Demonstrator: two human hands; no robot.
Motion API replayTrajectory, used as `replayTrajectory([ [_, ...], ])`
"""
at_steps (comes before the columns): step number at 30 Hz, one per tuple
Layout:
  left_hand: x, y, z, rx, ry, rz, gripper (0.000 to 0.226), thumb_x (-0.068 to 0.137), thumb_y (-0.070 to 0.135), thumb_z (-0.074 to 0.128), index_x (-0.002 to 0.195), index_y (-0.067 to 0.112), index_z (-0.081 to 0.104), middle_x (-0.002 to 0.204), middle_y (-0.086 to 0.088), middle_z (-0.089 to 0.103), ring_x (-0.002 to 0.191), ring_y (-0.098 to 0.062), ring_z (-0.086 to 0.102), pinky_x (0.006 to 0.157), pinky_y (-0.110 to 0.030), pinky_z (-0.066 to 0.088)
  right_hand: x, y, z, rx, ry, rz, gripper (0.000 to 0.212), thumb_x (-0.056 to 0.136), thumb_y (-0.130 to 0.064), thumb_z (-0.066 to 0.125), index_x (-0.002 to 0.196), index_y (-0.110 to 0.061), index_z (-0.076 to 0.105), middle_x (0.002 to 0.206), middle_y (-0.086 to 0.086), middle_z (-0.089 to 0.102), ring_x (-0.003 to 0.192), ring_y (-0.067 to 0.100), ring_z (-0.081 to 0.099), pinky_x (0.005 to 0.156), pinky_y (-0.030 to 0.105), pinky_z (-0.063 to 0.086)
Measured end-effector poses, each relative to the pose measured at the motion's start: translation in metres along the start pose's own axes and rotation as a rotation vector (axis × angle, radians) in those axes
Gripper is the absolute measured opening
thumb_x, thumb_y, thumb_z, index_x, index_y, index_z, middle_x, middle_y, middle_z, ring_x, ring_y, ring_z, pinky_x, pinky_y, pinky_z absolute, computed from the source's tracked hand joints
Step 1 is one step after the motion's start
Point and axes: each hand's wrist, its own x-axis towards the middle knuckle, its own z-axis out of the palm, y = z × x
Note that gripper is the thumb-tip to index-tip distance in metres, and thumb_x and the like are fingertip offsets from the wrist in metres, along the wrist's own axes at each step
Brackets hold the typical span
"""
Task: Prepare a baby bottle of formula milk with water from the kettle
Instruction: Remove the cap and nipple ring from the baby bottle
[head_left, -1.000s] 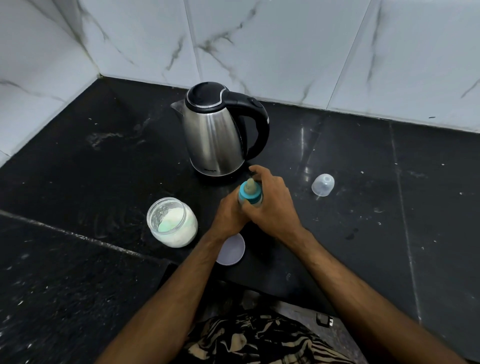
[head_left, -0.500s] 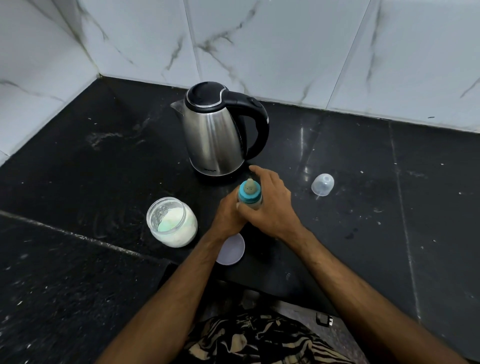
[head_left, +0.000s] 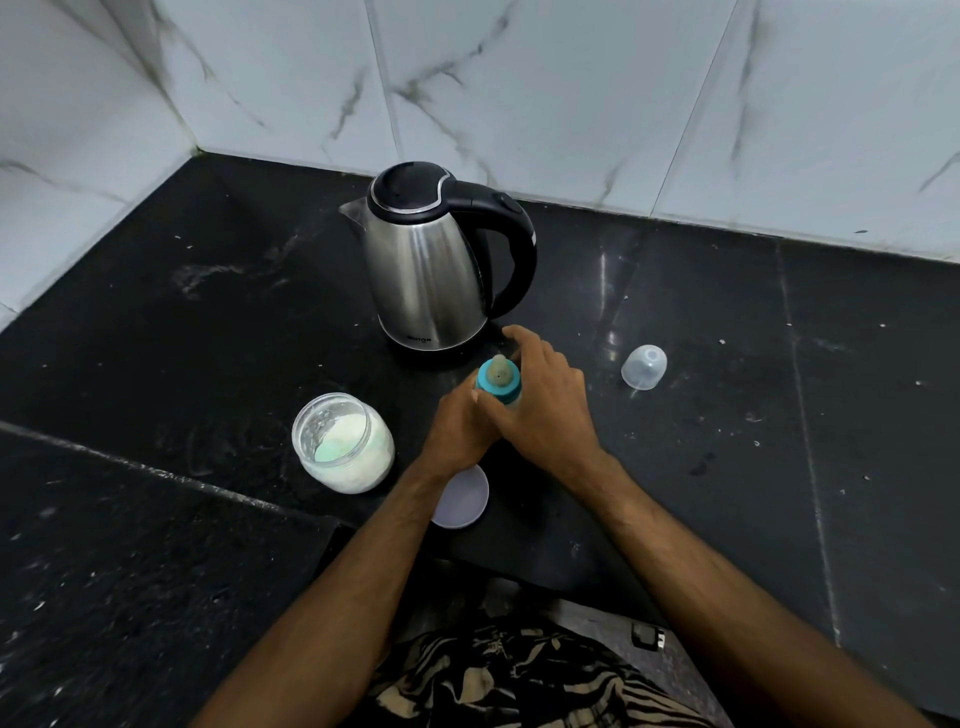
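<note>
A baby bottle (head_left: 498, 382) with a teal collar and a teat stands on the black counter just in front of the steel kettle (head_left: 431, 270). My left hand (head_left: 457, 426) grips the bottle's body from the left. My right hand (head_left: 545, 400) curls round the teal collar from the right, fingers reaching behind it. The bottle's body is hidden by both hands. An open glass jar of white formula powder (head_left: 343, 449) with a pale green scoop inside sits to the left.
The jar's pale lid (head_left: 462, 499) lies under my left wrist. A clear bottle cap (head_left: 644, 368) lies on its side to the right. White marble-tiled walls close the counter's back and left. The counter edge runs near my body.
My right hand has shifted slightly round the bottle's collar. The bottle and my left hand stay in place.
</note>
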Motion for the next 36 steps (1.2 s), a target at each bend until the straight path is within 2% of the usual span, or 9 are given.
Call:
replayTrajectory([
  [4, 0.000, -0.001, -0.001, 0.012, 0.013, -0.012, 0.036, 0.087, 0.022, 0.074, 0.119, 0.025, 0.058, 0.104, 0.013, 0.063, 0.104, -0.011, 0.064, 0.092, -0.025, 0.051, 0.003, 0.002, 0.003, 0.118, -0.056, -0.025, 0.076, 0.075, -0.028, 0.073, 0.141, -0.025, 0.037, 0.117, -0.005, 0.059, 0.108, 0.014, 0.054, 0.096, 0.034, 0.041],
  [9, -0.002, 0.000, -0.001, -0.047, 0.014, 0.008, 0.048, 0.085, 0.023, 0.077, 0.129, 0.022, 0.057, 0.118, 0.009, 0.066, 0.109, -0.007, 0.063, 0.099, -0.030, 0.053, 0.003, 0.008, -0.003, 0.353, -0.091, -0.061, 0.071, 0.075, -0.012, 0.075, 0.139, -0.018, 0.043, 0.111, -0.007, 0.060, 0.101, 0.007, 0.057, 0.084, 0.012, 0.044],
  [12, -0.001, 0.000, -0.001, -0.063, -0.018, 0.004, 0.052, 0.083, 0.024, 0.079, 0.129, 0.024, 0.055, 0.123, 0.003, 0.066, 0.113, -0.012, 0.063, 0.101, -0.037, 0.052, 0.005, 0.012, -0.013, 0.414, -0.094, -0.083, 0.066, 0.078, -0.010, 0.074, 0.137, -0.017, 0.046, 0.110, -0.009, 0.061, 0.104, 0.005, 0.059, 0.088, 0.011, 0.045],
  [17, 0.001, -0.010, 0.000, -0.132, -0.001, -0.033, 0.055, 0.076, 0.023, 0.085, 0.123, 0.029, 0.058, 0.117, 0.006, 0.069, 0.107, -0.009, 0.066, 0.098, -0.037, 0.054, 0.004, 0.031, -0.030, 0.449, -0.073, -0.076, 0.061, 0.081, -0.018, 0.078, 0.135, -0.022, 0.050, 0.116, -0.006, 0.062, 0.111, 0.009, 0.059, 0.093, 0.022, 0.051],
  [20, 0.002, -0.016, 0.003, -0.138, 0.057, -0.032, 0.048, 0.072, 0.021, 0.088, 0.112, 0.032, 0.063, 0.107, 0.007, 0.072, 0.099, -0.009, 0.068, 0.093, -0.034, 0.055, 0.001, 0.053, -0.040, 0.431, -0.038, -0.012, 0.052, 0.078, -0.021, 0.082, 0.125, -0.024, 0.059, 0.118, -0.008, 0.062, 0.109, 0.004, 0.060, 0.093, 0.024, 0.052],
  [24, 0.006, -0.024, 0.005, -0.124, 0.064, -0.016, 0.056, 0.071, 0.022, 0.089, 0.122, 0.018, 0.064, 0.112, 0.005, 0.072, 0.102, -0.009, 0.068, 0.094, -0.029, 0.053, -0.002, 0.085, -0.048, 0.353, 0.005, 0.053, 0.044, 0.078, -0.023, 0.082, 0.117, -0.026, 0.063, 0.118, -0.008, 0.060, 0.107, 0.004, 0.059, 0.093, 0.021, 0.050],
  [27, 0.008, -0.027, 0.006, -0.121, 0.068, -0.011, 0.057, 0.071, 0.022, 0.089, 0.122, 0.016, 0.064, 0.113, 0.004, 0.072, 0.103, -0.009, 0.068, 0.093, -0.026, 0.053, -0.005, 0.108, -0.052, 0.291, 0.002, 0.069, 0.053, 0.077, -0.014, 0.081, 0.120, -0.033, 0.058, 0.115, -0.015, 0.053, 0.110, 0.007, 0.056, 0.096, 0.016, 0.046],
  [30, 0.008, -0.029, 0.008, -0.122, 0.072, -0.008, 0.057, 0.072, 0.022, 0.089, 0.122, 0.015, 0.064, 0.113, 0.005, 0.072, 0.103, -0.008, 0.068, 0.091, -0.021, 0.052, -0.009, 0.128, -0.054, 0.210, -0.036, 0.052, 0.061, 0.075, -0.006, 0.079, 0.126, -0.031, 0.056, 0.117, -0.004, 0.049, 0.112, 0.011, 0.053, 0.100, 0.018, 0.043],
  [36, 0.009, -0.030, 0.008, -0.127, 0.078, -0.002, 0.055, 0.073, 0.020, 0.088, 0.122, 0.013, 0.064, 0.112, 0.003, 0.072, 0.101, -0.009, 0.068, 0.088, -0.016, 0.051, -0.020, 0.149, -0.055, 0.173, -0.058, 0.059, 0.052, 0.073, -0.002, 0.080, 0.115, -0.025, 0.060, 0.122, 0.000, 0.049, 0.112, 0.013, 0.051, 0.094, 0.023, 0.046],
])
